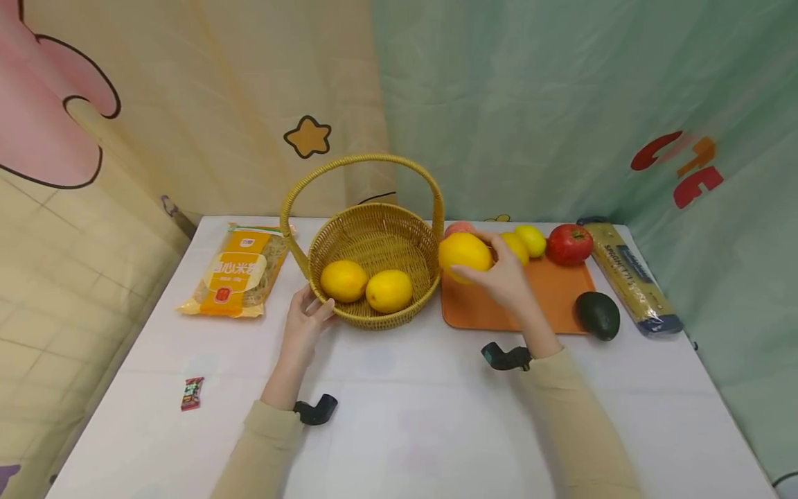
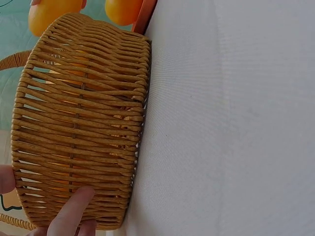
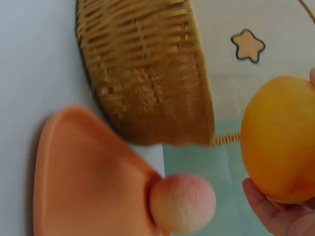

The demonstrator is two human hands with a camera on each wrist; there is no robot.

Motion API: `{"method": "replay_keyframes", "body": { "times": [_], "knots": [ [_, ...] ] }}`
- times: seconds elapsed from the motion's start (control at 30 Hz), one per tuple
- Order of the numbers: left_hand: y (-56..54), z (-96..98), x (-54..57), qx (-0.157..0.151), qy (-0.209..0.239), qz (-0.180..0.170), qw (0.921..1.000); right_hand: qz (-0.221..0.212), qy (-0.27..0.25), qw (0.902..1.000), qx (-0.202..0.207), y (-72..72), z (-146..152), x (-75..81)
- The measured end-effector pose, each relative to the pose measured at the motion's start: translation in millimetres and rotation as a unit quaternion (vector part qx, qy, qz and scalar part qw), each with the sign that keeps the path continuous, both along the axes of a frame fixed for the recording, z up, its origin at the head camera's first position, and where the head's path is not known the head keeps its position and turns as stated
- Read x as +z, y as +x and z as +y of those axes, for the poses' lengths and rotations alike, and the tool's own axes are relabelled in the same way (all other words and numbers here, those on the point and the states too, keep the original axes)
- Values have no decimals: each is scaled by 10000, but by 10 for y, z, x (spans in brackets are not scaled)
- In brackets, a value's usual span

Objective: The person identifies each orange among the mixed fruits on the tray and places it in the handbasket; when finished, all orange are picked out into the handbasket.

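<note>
A woven basket (image 1: 374, 320) with a tall arched handle stands at the back of the table, two yellow mangoes (image 1: 389, 291) inside its front. My left hand (image 1: 304, 322) holds the basket at its front left, one digit against the outer wall (image 2: 74, 123) and another at the rim. Beside the basket's right rim, my right hand (image 1: 503, 278) grips a third yellow mango (image 1: 464, 255) between thumb and fingers, up above the orange tray (image 1: 499, 305). In the right wrist view this held mango (image 3: 283, 142) looks smooth and oval, with the hand partly out of frame.
Along the tray's back are a peach (image 1: 460, 227), yellow fruits (image 1: 530, 240) and a red apple (image 1: 570, 244). An avocado (image 1: 597, 315) lies at its right edge, beside a spaghetti pack (image 1: 632, 277). On the left lie a noodle bag (image 1: 240, 270) and a small red packet (image 1: 192, 394).
</note>
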State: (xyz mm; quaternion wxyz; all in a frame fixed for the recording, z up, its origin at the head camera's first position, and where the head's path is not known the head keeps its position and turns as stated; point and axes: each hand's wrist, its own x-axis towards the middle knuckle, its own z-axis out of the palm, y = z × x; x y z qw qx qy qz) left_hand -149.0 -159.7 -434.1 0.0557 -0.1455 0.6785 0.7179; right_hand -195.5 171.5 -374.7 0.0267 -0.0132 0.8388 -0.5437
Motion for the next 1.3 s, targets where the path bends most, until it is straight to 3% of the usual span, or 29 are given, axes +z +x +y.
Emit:
{"method": "replay_keyframes", "body": {
  "times": [0.2, 0.47, 0.67, 0.87, 1.3],
  "knots": [
    [21, -23, 25, -5, -84, -54, 10000, 190, -234, 9990, 328, -153, -382, -39],
    [16, -21, 2, -124, -121, 18, 9998, -46, 153, 9989, 441, -326, -723, -129],
    [23, -49, 28, -178, -336, -34, 9993, 19, 417, 9980, 470, -452, -930, -255],
    [3, -82, 47, -242, -387, -66, 9989, 74, 617, 9972, 420, -563, -1027, -319],
    [-4, -42, 24, -324, -372, 16, 9988, -301, 1097, 9926, 419, -683, -1145, -351]
  ]
}}
